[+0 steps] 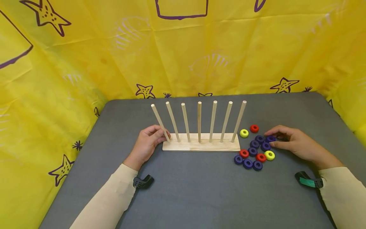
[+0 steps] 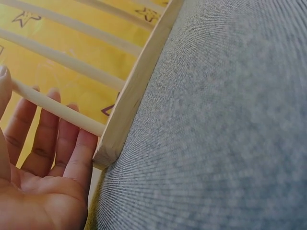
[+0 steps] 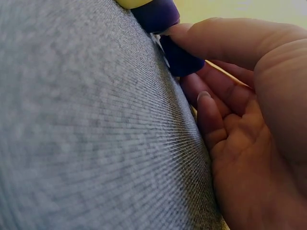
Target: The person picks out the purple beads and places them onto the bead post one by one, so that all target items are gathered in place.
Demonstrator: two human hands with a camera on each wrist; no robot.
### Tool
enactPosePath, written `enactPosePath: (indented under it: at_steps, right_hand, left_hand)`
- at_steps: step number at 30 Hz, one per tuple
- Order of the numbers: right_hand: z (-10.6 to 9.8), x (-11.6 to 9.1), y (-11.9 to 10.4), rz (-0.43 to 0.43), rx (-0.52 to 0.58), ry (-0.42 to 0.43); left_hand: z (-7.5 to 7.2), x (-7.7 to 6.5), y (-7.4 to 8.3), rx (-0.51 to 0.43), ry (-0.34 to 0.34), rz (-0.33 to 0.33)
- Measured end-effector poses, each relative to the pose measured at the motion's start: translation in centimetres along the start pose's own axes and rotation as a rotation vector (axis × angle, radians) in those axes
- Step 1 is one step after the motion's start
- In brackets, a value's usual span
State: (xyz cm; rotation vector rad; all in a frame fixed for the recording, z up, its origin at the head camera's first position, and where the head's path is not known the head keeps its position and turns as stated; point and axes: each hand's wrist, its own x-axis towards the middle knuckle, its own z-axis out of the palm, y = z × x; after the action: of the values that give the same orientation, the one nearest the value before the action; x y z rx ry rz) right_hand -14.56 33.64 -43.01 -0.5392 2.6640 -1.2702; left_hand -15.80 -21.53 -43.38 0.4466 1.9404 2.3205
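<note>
A wooden stand [image 1: 200,146] with several upright pegs rests on the grey table. At its left end my left hand [image 1: 147,143] holds the outermost peg [image 2: 62,110], thumb on one side and fingers behind it in the left wrist view. To the right lies a loose group of small purple, red and yellow rings. My right hand [image 1: 298,144] is at the group's right edge, its thumb and fingers about a purple ring [image 3: 181,57]. Another purple ring [image 3: 156,14] sits just beyond the thumb. No rings are on the pegs.
A yellow ring [image 1: 241,135] and a red ring [image 1: 254,130] lie at the back of the group, near the stand's right end. Yellow patterned cloth [image 1: 177,57] hangs behind the grey table [image 1: 194,190] and along its sides.
</note>
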Motion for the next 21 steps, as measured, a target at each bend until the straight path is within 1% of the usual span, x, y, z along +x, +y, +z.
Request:
enactPosePath:
  at_steps: [6,10,15,18,21]
  right_hand:
    - [0.1,-0.1,-0.3,-0.014,0.020,0.026]
    - [0.1,-0.1,-1.0,-0.016,0.001,0.055]
    - [-0.1,0.0,-2.5,0.001,-0.021,0.114]
    - [0.0,0.0,-3.5,-0.022,-0.020,0.147]
    - [0.2,0.1,-4.9,-0.062,-0.008,0.191]
  left_hand:
    - [0.0,-0.1,0.0,0.001,0.005,-0.003]
    - [0.0,-0.1,0.1,0.008,0.001,-0.003]
    - [0.1,0.0,0.2,0.018,-0.002,0.000]
    - [0.0,0.1,0.1,0.019,-0.002,-0.003]
    - [0.0,0.0,0.1,0.026,-0.001,-0.008]
